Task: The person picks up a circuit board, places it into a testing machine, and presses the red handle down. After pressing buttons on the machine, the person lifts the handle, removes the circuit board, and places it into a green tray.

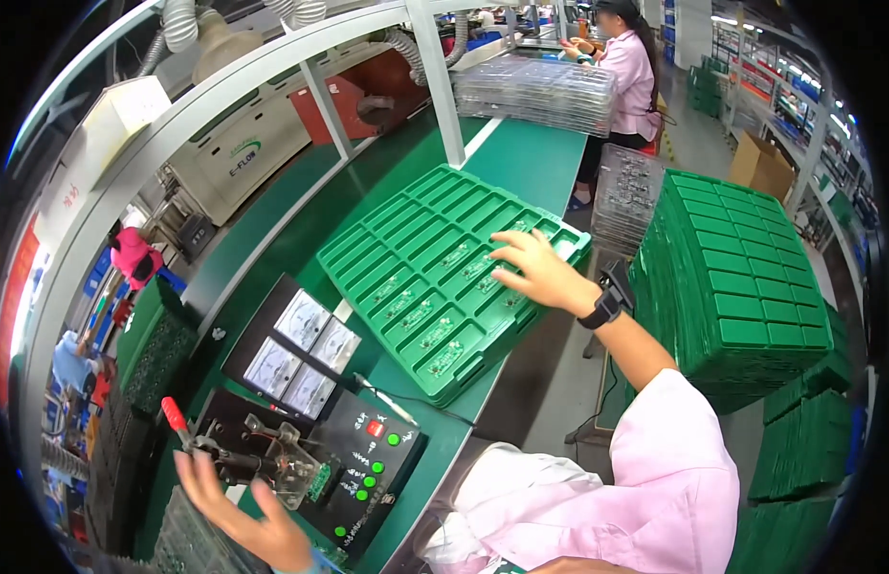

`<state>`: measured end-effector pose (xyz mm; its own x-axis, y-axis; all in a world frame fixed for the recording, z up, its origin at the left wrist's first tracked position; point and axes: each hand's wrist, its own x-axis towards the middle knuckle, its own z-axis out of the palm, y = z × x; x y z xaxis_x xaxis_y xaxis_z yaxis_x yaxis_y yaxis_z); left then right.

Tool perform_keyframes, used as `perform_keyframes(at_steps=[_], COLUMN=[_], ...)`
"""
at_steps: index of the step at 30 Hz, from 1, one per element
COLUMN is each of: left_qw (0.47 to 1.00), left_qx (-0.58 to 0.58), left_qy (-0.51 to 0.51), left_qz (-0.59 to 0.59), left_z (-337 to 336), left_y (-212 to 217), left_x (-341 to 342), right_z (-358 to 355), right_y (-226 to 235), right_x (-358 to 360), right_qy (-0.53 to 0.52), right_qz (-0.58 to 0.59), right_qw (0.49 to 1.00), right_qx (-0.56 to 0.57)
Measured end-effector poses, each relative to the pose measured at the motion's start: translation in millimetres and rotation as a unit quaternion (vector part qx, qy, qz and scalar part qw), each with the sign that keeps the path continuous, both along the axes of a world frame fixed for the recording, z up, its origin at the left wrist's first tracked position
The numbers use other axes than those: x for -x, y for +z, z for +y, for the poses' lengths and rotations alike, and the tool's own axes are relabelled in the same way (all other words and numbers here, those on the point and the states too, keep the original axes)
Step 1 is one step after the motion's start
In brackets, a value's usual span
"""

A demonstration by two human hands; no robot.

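My right hand [545,273] is over the right part of a green compartment tray [392,249], fingers stretched out and apart, nothing visible in them. Small green circuit boards [446,358] lie in several of its compartments, some partly under the hand. My left hand [239,521] is open beside a toggle clamp with a red handle [173,413]. That clamp belongs to a black test fixture [244,430], where another small circuit board [319,482] sits at the end of a clear plate. Whether the left fingers touch the clamp, I cannot tell.
Beside the fixture are a control box [406,450] with green buttons and a panel of dial meters [301,349]. A pen-like probe [385,397] lies near the tray. Stacked green trays [741,277] stand at right. Beyond the bench, a person [628,72] works near stacked clear trays [535,91].
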<state>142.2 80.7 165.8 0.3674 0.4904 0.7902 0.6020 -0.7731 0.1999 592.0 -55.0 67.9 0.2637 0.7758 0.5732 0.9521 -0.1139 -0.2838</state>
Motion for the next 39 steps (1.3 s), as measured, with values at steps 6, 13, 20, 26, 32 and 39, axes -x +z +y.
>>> perform_keyframes(at_steps=[6,13,20,26,32,39], left_qw=[0.953,0.945,0.970,0.819,0.813,0.870], left_qx=[0.168,-0.127,-0.162,-0.024,0.418,0.411], left_qy=[-0.080,-0.257,-0.086,-0.500,-0.307,-0.220], left_qz=[-0.240,-0.159,-0.163,-0.280,-0.265,-0.160], left_z=[46,21,-38,-81,-172,-189], left_y=[13,-68,-31,69,163,191], left_x=[-20,8,18,32,74,82], right_z=[-12,-48,-22,-10,-27,-33], right_y=[47,154,197,207,214,227], right_x=[66,126,180,193,195,216], right_qy=[0.125,0.362,0.567,0.678,0.729,0.769], right_qz=[0.013,0.054,0.102,0.154,0.128,0.095], right_qw=[0.991,0.902,0.779,0.676,0.622,0.564], right_qx=[-0.051,-0.230,-0.248,-0.243,-0.257,-0.286])
